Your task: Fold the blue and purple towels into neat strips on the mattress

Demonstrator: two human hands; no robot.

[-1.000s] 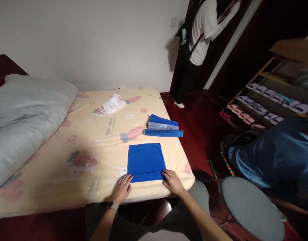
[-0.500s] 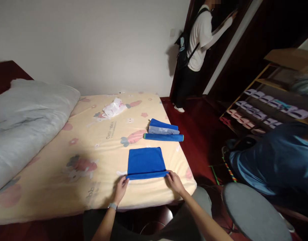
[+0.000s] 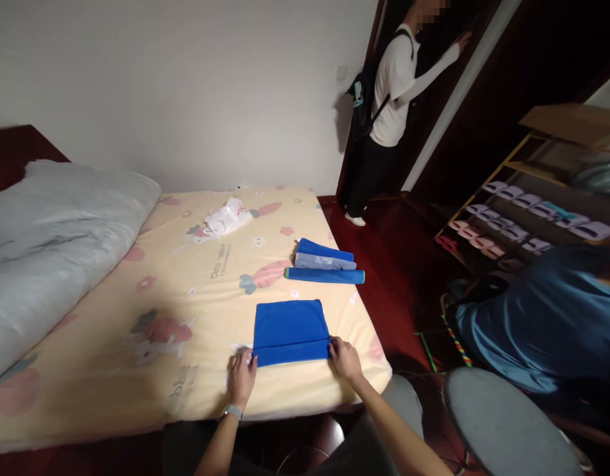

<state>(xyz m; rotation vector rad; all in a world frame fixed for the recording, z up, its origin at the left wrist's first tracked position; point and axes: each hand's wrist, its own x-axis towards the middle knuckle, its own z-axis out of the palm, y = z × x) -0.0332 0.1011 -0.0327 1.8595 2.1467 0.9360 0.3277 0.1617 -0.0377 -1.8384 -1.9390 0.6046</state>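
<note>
Pinches the left side of a rectangular, folded bright-blue cloth point(image 3: 291, 324) between thumb and fingers of the bare left hand point(image 3: 242, 378), and its right side likewise with the bare right hand point(image 3: 345, 359), at the frame's lower centre. Has it lying flat on a pale-yellow, carrot-printed bed sheet point(image 3: 216, 357), below three narrow blue and grey-blue cloth bundles point(image 3: 329, 262) side by side, right of centre.

Open sheet point(image 3: 213, 317) leftward, rolls point(image 3: 325, 262) beyond cloth point(image 3: 292, 322)
</note>
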